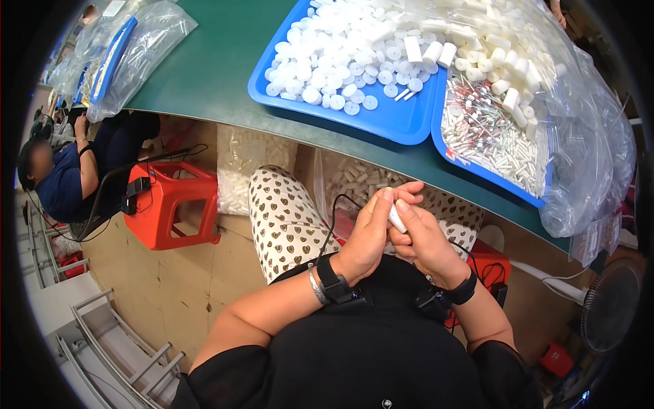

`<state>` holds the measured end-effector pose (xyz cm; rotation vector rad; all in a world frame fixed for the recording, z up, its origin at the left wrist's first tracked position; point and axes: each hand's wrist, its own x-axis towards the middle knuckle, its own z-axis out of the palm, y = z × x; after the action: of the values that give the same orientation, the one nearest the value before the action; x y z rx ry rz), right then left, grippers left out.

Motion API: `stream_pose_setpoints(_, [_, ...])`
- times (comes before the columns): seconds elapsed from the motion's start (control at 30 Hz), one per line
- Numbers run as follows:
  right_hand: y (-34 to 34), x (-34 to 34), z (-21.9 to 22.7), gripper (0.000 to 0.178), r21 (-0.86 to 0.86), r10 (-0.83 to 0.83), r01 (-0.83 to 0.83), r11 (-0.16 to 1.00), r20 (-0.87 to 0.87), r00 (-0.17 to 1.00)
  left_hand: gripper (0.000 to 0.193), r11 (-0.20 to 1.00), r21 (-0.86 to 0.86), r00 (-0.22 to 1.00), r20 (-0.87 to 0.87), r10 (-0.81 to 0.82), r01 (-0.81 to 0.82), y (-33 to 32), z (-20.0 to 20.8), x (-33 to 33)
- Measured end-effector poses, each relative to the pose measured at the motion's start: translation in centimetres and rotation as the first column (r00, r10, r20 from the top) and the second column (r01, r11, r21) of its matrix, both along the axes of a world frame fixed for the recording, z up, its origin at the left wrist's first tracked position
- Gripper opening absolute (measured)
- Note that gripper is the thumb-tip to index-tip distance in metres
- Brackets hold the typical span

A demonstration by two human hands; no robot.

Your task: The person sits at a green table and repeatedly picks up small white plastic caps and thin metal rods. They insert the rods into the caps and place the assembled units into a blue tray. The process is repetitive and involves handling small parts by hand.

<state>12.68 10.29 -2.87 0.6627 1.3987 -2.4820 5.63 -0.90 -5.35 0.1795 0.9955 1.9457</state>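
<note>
Both my hands meet over my lap, just below the edge of the green table (218, 61). My left hand (371, 232) and my right hand (426, 238) together pinch a small white plastic tube (396, 218) between their fingertips. Each wrist wears a black band, and the left wrist also carries a silver bracelet. On the table above, a blue tray (402, 123) is piled with white round caps (327, 54). A second blue tray (470, 163) to its right holds thin white and red sticks (484, 129) and white cylinders (497, 61).
Clear plastic bags (586, 136) cover the right trays, and more bags (129, 48) lie at the table's far left. A red stool (170, 204) stands under the table. Another person (68, 177) sits at left. Bags of white parts (238, 170) rest below; a fan (610, 307) at right.
</note>
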Motion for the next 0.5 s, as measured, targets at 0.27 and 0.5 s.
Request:
stream_pose_setpoints(0.27, [0.2, 0.0, -3.5, 0.028, 0.858, 0.257, -0.167, 0.486, 0.043, 0.966, 0.047, 0.965, -0.205, 0.926, 0.371, -0.076, 0.161, -1.9, -1.5, -0.3])
stream_pose_setpoints(0.5, [2.0, 1.5, -2.3, 0.039, 0.980, 0.346, -0.156, 0.125, 0.105, 0.932, 0.047, 0.885, -0.454, 0.986, 0.167, -0.027, 0.101, -3.4, -0.8, -2.8])
